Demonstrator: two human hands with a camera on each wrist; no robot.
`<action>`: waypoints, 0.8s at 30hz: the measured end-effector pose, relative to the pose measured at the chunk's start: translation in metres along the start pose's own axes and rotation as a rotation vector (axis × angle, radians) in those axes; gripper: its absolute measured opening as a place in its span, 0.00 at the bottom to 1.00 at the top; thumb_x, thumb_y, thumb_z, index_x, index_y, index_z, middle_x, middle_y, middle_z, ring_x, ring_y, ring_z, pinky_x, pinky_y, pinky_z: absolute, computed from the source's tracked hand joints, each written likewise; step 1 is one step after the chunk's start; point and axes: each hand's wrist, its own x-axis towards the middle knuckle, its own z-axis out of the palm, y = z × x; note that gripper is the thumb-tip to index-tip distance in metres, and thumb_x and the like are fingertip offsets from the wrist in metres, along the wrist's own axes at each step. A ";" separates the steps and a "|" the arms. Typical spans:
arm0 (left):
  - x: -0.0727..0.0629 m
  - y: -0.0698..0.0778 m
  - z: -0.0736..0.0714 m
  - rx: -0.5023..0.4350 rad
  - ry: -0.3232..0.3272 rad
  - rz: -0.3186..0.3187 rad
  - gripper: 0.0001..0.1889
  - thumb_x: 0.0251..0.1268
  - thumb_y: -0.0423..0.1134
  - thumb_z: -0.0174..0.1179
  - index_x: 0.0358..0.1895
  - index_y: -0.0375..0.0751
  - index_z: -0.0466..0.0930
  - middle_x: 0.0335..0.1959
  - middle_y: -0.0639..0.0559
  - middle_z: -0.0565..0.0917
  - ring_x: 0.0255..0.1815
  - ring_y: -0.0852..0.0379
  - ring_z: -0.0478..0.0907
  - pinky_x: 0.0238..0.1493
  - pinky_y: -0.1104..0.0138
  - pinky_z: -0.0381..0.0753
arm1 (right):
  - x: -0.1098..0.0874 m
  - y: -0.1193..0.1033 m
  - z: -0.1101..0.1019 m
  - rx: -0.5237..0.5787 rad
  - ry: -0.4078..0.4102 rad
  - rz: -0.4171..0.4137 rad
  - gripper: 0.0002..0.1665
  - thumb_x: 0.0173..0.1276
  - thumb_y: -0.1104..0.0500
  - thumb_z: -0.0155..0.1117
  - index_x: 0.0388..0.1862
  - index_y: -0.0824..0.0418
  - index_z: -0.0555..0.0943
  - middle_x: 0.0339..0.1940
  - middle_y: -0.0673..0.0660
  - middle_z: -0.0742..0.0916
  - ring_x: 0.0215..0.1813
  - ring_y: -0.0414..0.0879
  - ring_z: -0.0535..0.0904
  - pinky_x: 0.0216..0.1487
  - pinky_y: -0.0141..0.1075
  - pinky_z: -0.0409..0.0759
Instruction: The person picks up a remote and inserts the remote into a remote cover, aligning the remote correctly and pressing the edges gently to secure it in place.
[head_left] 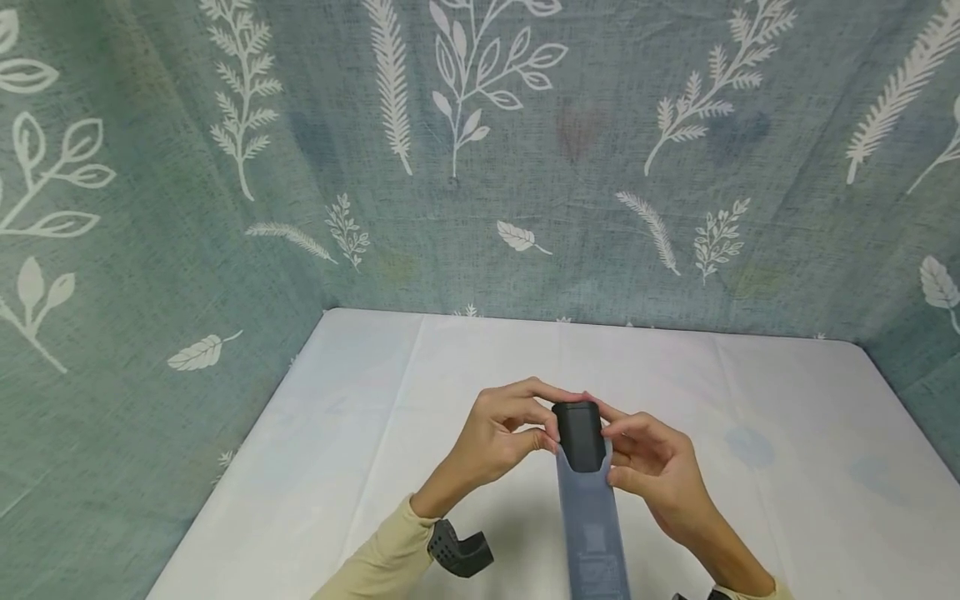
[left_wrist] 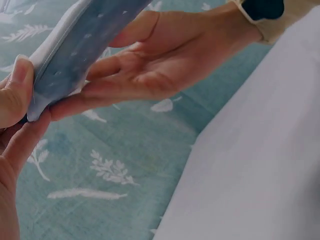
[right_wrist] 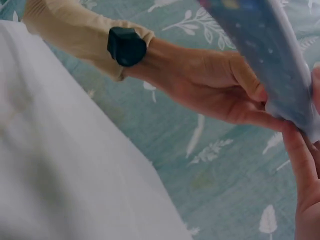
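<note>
Blue pouch (head_left: 594, 525) points away above the tabletop (head_left: 750, 392), its far end partly around a black block (head_left: 580, 437). Left hand (head_left: 506, 429) and right hand (head_left: 657, 467), fingers bent, pinch opposite edges there, probably keeping it steady.

Between my left hand (head_left: 506, 429) and my right hand (head_left: 660, 479), I find the pouch (head_left: 588, 517): translucent plastic by its look, smooth, faint sheen. Its black insert (head_left: 581, 437), also between my hands: smooth, dull, plastic-looking. Behind my left hand, the wristband (head_left: 456, 550): matt, perforated, apparently plastic. Sleeve (head_left: 386, 554) there: matt cloth. Under my hands, the sheet (head_left: 450, 367): matt, lightly creased. Beyond them, the curtain (head_left: 457, 225): woven cloth, coarse, matt.
</note>
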 end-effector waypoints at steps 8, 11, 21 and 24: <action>-0.001 -0.013 -0.005 -0.049 -0.025 0.017 0.06 0.51 0.20 0.65 0.27 0.32 0.81 0.44 0.32 0.81 0.41 0.48 0.79 0.33 0.60 0.83 | 0.000 0.002 0.004 0.036 0.009 -0.048 0.20 0.59 0.77 0.62 0.51 0.67 0.81 0.66 0.66 0.72 0.62 0.57 0.73 0.44 0.32 0.81; -0.003 -0.011 -0.005 -0.141 -0.029 -0.028 0.03 0.56 0.26 0.64 0.29 0.30 0.80 0.50 0.30 0.79 0.46 0.45 0.78 0.37 0.57 0.84 | 0.003 0.002 0.002 0.019 -0.012 -0.107 0.22 0.58 0.80 0.60 0.53 0.71 0.80 0.67 0.66 0.71 0.63 0.55 0.73 0.44 0.34 0.82; -0.015 -0.012 0.000 -0.241 0.035 -0.179 0.11 0.58 0.32 0.64 0.37 0.25 0.77 0.60 0.32 0.72 0.63 0.39 0.67 0.55 0.52 0.76 | 0.011 -0.003 0.002 -0.297 -0.019 -0.285 0.14 0.51 0.82 0.65 0.35 0.70 0.81 0.65 0.78 0.66 0.60 0.57 0.74 0.56 0.36 0.76; -0.018 -0.012 0.001 -0.270 0.041 -0.233 0.17 0.58 0.32 0.65 0.45 0.22 0.75 0.61 0.32 0.71 0.63 0.40 0.69 0.53 0.53 0.78 | 0.011 -0.007 0.006 -0.509 -0.002 -0.307 0.11 0.53 0.76 0.68 0.32 0.66 0.78 0.64 0.77 0.68 0.65 0.58 0.68 0.61 0.34 0.71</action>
